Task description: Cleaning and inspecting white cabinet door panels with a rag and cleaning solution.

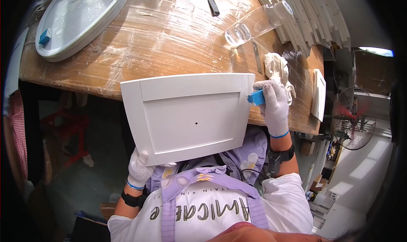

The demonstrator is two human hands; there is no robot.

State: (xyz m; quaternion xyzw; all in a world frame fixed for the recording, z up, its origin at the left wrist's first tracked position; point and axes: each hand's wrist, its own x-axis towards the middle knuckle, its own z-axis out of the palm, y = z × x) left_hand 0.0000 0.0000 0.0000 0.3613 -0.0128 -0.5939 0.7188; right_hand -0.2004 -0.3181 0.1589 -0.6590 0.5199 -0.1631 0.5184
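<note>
A white framed panel (190,115), like a drawer front with a recessed middle and one small dark hole, leans over the near edge of the table toward me. Wearing a white glove, my left hand (140,168) grips its lower left corner, the thumb on the front face. At the panel's upper right edge, my gloved right hand (274,102) pinches a small blue block (256,98), which looks like a sanding block or sponge. The block is at the panel's side edge; whether it touches cannot be made out.
The table (169,47) is wrapped in clear film. On it lie a round white lid (85,21) with another blue block (45,37), a clear bottle (258,25), a crumpled cloth (277,70), a metal strip (257,57), a black-handled tool (213,7) and stacked pale strips (309,17). A fan (353,118) stands right.
</note>
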